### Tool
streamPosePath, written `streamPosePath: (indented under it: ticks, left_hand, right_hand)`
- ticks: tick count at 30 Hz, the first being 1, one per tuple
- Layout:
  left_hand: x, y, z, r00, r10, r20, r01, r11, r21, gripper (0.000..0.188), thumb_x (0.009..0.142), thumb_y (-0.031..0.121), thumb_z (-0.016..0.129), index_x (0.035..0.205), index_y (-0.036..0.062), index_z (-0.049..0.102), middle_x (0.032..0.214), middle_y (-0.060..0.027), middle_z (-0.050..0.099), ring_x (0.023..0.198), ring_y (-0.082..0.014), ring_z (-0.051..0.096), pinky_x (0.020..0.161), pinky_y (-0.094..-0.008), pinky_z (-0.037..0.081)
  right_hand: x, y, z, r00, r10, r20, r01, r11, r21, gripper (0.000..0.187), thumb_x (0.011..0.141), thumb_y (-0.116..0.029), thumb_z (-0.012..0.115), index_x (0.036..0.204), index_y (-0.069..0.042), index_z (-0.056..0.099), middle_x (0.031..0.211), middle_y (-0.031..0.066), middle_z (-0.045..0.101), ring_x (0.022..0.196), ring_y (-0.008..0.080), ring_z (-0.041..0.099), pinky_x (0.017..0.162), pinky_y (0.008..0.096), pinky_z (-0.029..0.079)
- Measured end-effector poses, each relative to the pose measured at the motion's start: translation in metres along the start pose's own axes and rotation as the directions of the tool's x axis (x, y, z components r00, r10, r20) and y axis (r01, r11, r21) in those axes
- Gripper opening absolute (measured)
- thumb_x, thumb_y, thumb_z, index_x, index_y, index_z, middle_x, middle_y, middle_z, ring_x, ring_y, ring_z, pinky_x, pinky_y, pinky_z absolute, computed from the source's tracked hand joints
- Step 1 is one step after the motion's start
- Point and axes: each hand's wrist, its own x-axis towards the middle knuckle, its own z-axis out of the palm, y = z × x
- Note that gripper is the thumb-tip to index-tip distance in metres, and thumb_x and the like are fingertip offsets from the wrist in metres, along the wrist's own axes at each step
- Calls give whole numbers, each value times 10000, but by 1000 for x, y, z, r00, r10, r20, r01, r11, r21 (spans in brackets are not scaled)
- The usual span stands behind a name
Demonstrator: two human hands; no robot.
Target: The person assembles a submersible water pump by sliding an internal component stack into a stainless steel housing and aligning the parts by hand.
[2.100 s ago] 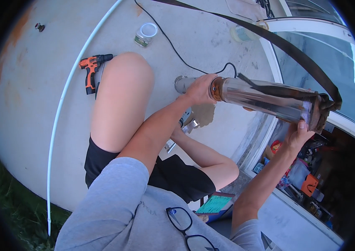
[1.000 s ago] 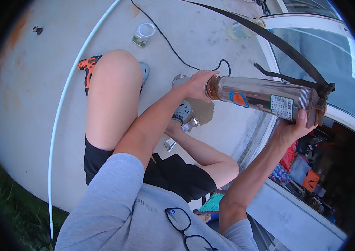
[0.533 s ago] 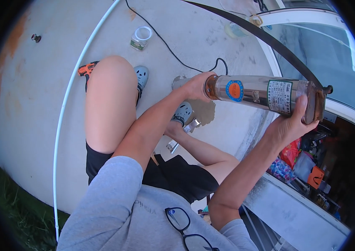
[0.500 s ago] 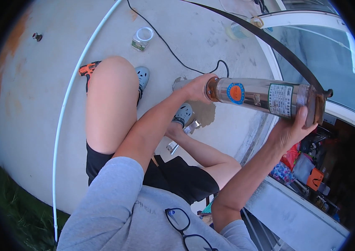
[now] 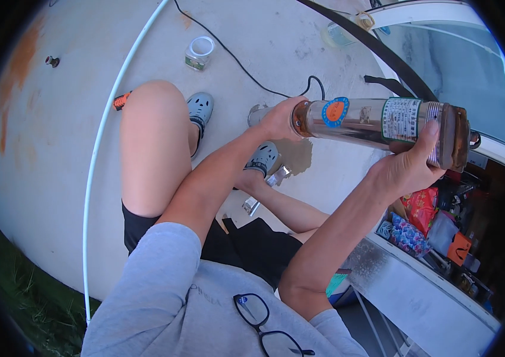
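Note:
A long steel cylinder, by its look a submersible pump (image 5: 356,126), lies across both my hands, nearly level, at the right of the view. It carries a round orange-and-blue sticker and a green-and-white label. My left hand (image 5: 283,121) wraps round it beside a rusty collar (image 5: 300,119); more of the steel body shows beyond this hand. Under the threaded right end, my right hand (image 5: 411,165) supports it, thumb up along the threads. A rusty, squarish end piece (image 5: 457,140) caps that end. The right fingers are mostly hidden beneath the pump.
A black cable (image 5: 234,62) and a pale blue hose (image 5: 105,119) run over the concrete floor. A dark flat strap (image 5: 383,53) arcs behind the pump. Near my knee are an open clear jar (image 5: 199,53) and an orange tool (image 5: 121,101). Bags (image 5: 410,235) fill a space at right.
The pump's right end has turned, showing more of the rusty end piece. My right hand has shifted slightly left. A loose strap end now shows behind the pump.

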Motion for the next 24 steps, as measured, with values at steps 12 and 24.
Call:
streamPosePath:
  ticks: [12,24]
  left_hand:
    - [-2,3,2,994,-68,86,57,991,123,960,536,130,899,1383,76,452,1269,-138,582,1178,-287,577,1018,-376,475]
    - [-3,-8,0,998,-15,64,3,983,183,932,543,144,904,1365,91,467,1252,-134,585,1159,-302,576,1015,-386,471]
  right_hand:
    - [37,42,-54,872,53,487,-161,970,183,813,701,-350,853,1347,2,507,1193,130,640,1115,259,639,999,430,532]
    - [31,49,-67,809,148,569,-316,926,208,790,704,-343,872,1346,-38,528,1284,117,601,1188,262,591,1050,456,487]
